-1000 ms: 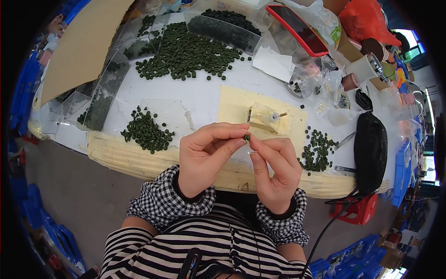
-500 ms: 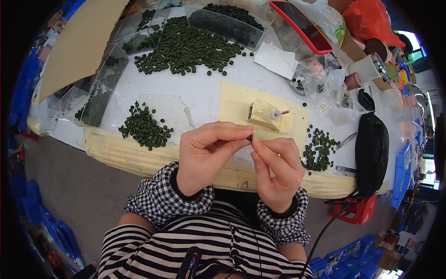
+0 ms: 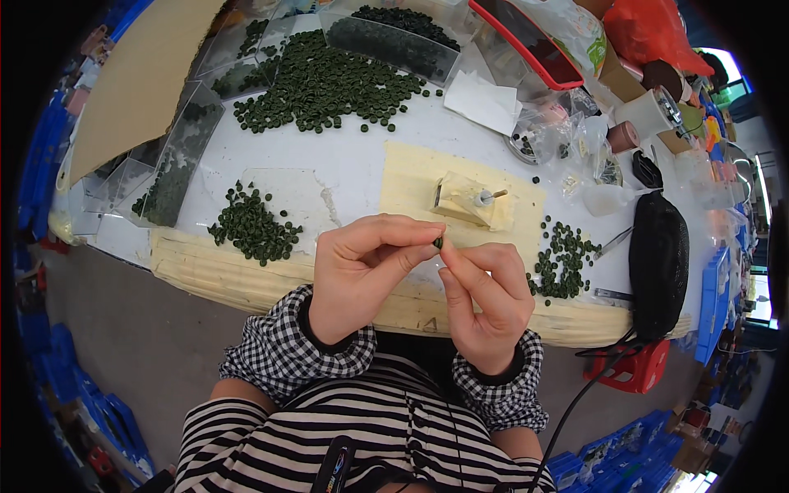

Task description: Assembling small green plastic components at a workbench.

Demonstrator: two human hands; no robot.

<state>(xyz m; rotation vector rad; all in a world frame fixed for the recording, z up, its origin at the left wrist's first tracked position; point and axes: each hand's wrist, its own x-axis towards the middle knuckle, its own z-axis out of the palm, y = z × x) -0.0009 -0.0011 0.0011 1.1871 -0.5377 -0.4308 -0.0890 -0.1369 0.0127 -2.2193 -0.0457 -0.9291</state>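
In front of my body both hands meet at the fingertips around one small dark green piece [image 3: 438, 242]. My left hand [image 3: 355, 275] pinches it between thumb and index finger. From the other side my right hand [image 3: 491, 304] closes its fingertips at the same piece, partly covering it. Beyond them, a pale yellowish block [image 3: 464, 200] with a short thin pin sticking out sits on a cream sheet [image 3: 403, 168]. A small heap of green pieces [image 3: 256, 226] lies left of my hands, and a looser heap of green pieces [image 3: 563, 259] lies to the right.
A large pile of green round pieces [image 3: 320, 82] spreads at the back beside clear trays [image 3: 394, 45]. Cardboard [image 3: 136, 78] leans at far left. A red-cased phone [image 3: 530, 41], white tissue [image 3: 482, 102], black mesh pouch [image 3: 660, 263] and tweezers-like metal tool [image 3: 615, 240] stand right.
Both hands stay together on the small piece, with only a slight shift of the fingertips. The whole view has moved a little.
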